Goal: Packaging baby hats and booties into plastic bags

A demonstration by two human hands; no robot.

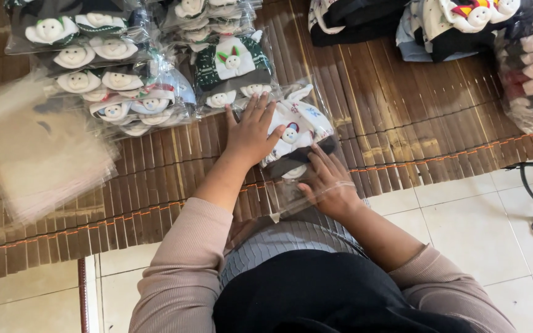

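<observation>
The clear plastic bag (297, 132) with a white patterned cloth piece and a small snowman face inside lies on the bamboo mat (402, 123), close to the mat's near edge and about midway along it. I see my left hand (251, 132) flat on the bag's left part, fingers spread and pointing away from me, pressing down on the plastic rather than closing on it. My right hand (328, 182) sits at the bag's near end, fingers bent, with the fingertips on the dark band of the cloth and the open flap of the plastic; that grip is loosely curled, touching the bag, and I cannot tell whether it pinches the flap. So the bag lies under both hands, stretching from the left palm toward the right fingertips.

Just beyond the bag, toward the mat's far edge, is a heap of packed bags (124, 80) with similar snowman pieces, one dark green piece (232, 61) touching the bag I handle. At the mat's left edge rests a blurred stack of empty clear bags (38, 154). More cloth pieces (458, 24) lie at the far right corner. White floor tiles (482, 228) border the near edge.
</observation>
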